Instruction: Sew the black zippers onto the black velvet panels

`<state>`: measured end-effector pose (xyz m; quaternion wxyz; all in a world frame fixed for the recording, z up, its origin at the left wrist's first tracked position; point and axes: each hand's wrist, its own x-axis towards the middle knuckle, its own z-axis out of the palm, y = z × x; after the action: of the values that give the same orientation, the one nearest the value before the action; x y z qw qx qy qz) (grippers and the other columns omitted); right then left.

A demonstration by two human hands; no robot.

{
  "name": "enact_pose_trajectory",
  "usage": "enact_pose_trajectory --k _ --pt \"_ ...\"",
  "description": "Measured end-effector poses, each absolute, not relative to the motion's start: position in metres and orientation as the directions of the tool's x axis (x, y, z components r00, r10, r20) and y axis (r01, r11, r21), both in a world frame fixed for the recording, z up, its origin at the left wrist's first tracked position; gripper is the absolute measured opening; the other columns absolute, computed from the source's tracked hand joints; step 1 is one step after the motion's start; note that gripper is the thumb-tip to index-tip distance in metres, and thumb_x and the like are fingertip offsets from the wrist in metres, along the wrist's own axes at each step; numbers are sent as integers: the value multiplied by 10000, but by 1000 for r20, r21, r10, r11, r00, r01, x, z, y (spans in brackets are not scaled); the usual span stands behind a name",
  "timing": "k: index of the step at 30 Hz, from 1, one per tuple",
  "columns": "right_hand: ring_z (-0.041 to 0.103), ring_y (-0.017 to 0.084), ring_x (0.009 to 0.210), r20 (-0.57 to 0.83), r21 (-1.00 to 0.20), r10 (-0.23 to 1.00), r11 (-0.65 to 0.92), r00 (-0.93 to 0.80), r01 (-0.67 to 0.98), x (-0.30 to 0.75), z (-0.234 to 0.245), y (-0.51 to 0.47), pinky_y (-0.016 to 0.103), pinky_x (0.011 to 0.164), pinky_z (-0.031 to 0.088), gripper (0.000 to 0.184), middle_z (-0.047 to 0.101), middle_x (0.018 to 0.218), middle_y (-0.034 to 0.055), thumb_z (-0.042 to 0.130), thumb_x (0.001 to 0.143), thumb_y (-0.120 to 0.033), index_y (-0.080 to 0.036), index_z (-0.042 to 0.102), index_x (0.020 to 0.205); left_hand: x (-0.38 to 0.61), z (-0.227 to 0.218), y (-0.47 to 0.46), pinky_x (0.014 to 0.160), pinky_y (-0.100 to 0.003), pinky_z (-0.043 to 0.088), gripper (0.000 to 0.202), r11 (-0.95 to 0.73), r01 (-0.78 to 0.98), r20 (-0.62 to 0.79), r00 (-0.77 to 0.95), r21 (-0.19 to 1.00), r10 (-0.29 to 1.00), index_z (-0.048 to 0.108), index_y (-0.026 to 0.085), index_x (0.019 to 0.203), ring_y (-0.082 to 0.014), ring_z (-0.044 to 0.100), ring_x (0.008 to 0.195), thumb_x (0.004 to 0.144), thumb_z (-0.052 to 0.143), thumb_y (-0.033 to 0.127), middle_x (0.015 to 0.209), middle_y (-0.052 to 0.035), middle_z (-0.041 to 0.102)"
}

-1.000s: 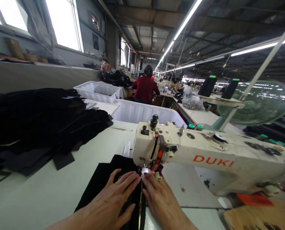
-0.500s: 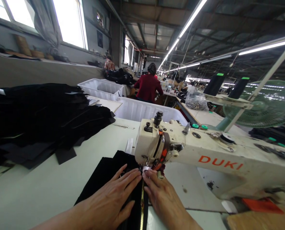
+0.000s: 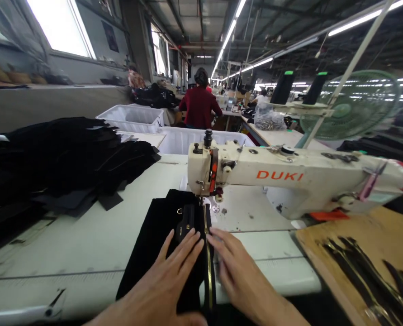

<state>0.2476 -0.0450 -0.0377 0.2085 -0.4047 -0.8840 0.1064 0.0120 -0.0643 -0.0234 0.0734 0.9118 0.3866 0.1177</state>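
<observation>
My left hand (image 3: 167, 280) lies flat, fingers spread, on a black fabric piece (image 3: 160, 235) on the sewing table. My right hand (image 3: 238, 271) lies flat beside it, fingers stretched out, just right of a gold-toothed zipper (image 3: 208, 258) that runs along the fabric's right edge. The zipper leads up under the needle of the cream DUKI sewing machine (image 3: 279, 176). Both hands sit a short way in front of the needle.
A big heap of black fabric pieces (image 3: 62, 158) covers the table's left. White plastic bins (image 3: 187, 140) stand behind the machine. A wooden board (image 3: 364, 253) at right carries several black zippers (image 3: 364, 267). A green fan (image 3: 357, 108) and thread cones (image 3: 282, 88) stand at back right; a person in red (image 3: 198, 106) sits ahead.
Both hands have drawn back toward me from the needle, staying flat on the fabric. More of the fabric and zipper now shows; the camera tilted down and right.
</observation>
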Motion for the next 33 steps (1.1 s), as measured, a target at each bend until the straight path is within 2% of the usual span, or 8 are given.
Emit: enact_pose_trajectory --k 2,5,10,14,18,23,27,33 --pt "274 250 1450 273 -323 713 700 -646 636 249 -43 -77 506 1173 309 795 316 1572 123 462 741 -35 -147 307 1513 10 -31 -87 1170 -613 136 1007 -701 681 199 672 213 713 15 166 1583 -348 208 1466 872 687 409 1602 -158 220" --pt "294 310 1433 322 -277 692 722 -647 634 243 -54 -100 572 1169 265 824 339 1553 170 514 725 -41 -111 297 1518 0 -40 -93 1193 -544 165 666 -665 667 219 632 336 744 281 263 1546 -256 336 1431 931 494 121 1559 -49 376" --pt "619 230 1075 384 -679 844 532 -374 506 245 -40 -79 407 973 490 289 688 1117 78 468 957 -147 -210 676 1147 -15 -2 -74 1039 -403 469 393 -222 550 69 285 805 956 643 283 1297 -263 614 1180 1021 414 445 1234 -4 692" --pt "652 245 997 264 -851 923 360 -281 384 274 7 -45 340 868 514 340 709 1040 61 436 1022 -359 -182 726 1015 -10 36 -73 913 -369 549 458 -122 501 25 195 857 980 709 259 1212 -280 683 998 978 450 556 1043 -4 752" --pt "635 207 921 311 -756 835 507 -453 415 277 18 -45 311 828 497 210 686 977 47 535 986 -307 -211 718 1019 -5 27 -79 1118 -440 367 400 -262 546 110 296 795 949 559 320 1388 -267 527 1292 1030 413 421 1360 24 613" --pt "550 232 844 489 -329 673 731 -555 597 238 -37 -88 361 730 478 303 635 910 85 392 1005 -136 -156 643 1172 -5 -18 -90 1196 -492 186 627 -611 683 198 587 400 785 294 333 1536 -216 303 1446 965 421 106 1571 25 351" --pt "527 221 798 583 -270 633 742 -509 613 225 -59 -108 360 722 459 281 631 861 74 369 1014 -128 -112 606 1164 3 -37 -99 1213 -481 133 829 -728 660 221 693 185 686 218 231 1558 -195 275 1457 804 415 -52 1591 -27 310" --pt "540 211 765 587 -256 612 761 -530 596 229 -50 -109 348 700 452 251 636 829 65 390 1009 -109 -119 603 1140 7 -36 -97 1214 -451 159 818 -744 651 190 720 151 668 220 222 1552 -195 295 1449 807 415 -54 1582 -41 331"
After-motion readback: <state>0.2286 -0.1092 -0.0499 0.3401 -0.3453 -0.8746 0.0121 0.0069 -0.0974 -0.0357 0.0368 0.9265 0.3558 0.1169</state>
